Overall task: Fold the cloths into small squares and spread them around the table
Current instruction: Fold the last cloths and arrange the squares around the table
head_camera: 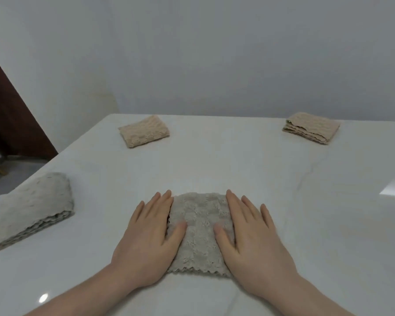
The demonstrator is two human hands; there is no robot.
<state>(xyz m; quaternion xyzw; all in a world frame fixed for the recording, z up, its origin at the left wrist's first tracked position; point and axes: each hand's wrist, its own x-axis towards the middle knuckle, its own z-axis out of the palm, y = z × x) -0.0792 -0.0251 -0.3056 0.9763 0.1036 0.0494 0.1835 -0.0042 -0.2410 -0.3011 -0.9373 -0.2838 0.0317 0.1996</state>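
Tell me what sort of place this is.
Probably a room in a home, perhaps a dining area. A large glossy white marble-look table stands against a plain pale wall, with a dark wooden door or panel at the left.

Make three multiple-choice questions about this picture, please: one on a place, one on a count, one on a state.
1. Where does the grey pile lie?
A. at the left edge of the table
B. at the far right corner
C. between the hands

2. How many beige cloths lie at the far side?
A. one
B. two
C. four

3. How are the hands on the near cloth?
A. curled into fists
B. lifted off it
C. flat, fingers straight

Answers:
1 A: the pile sits by the left edge.
2 B: far left cloth and far right cloth.
3 C: left hand and right hand press its sides.
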